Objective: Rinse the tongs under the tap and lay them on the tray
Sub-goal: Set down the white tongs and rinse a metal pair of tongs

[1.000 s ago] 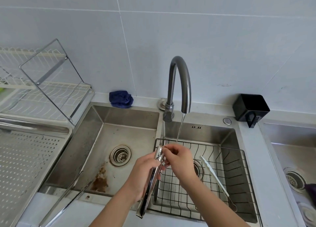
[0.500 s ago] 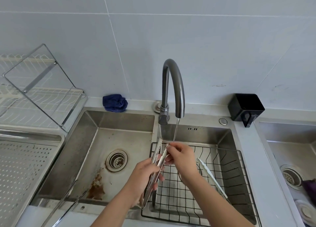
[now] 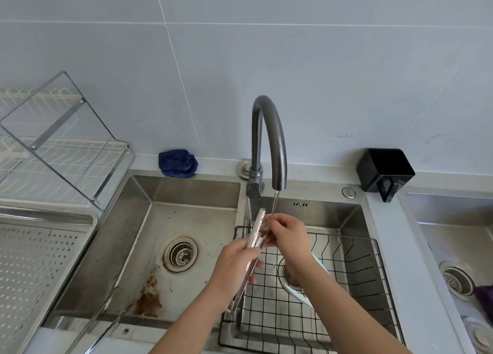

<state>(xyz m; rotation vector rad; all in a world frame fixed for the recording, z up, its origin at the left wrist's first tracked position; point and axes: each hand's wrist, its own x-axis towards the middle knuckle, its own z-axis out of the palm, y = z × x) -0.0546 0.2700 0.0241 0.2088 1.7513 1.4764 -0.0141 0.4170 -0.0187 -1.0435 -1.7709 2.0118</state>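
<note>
tongs [image 3: 257, 227] risen nearer tap [image 3: 279, 153] | left grip [image 3: 234, 268] clamps shaft | right grip [image 3: 288, 233] pinches one tip, hidden

The tongs [image 3: 256, 229] are made of bright polished metal, the tap [image 3: 270, 129] of darker satin metal. The sink [image 3: 186, 191] is formed of brushed steel, rust-stained on its floor. The basket [image 3: 346, 238] is made of black coated wire. Soft blue cloth [image 3: 177, 163] is seen at the back edge of the counter [image 3: 384, 220].
</note>
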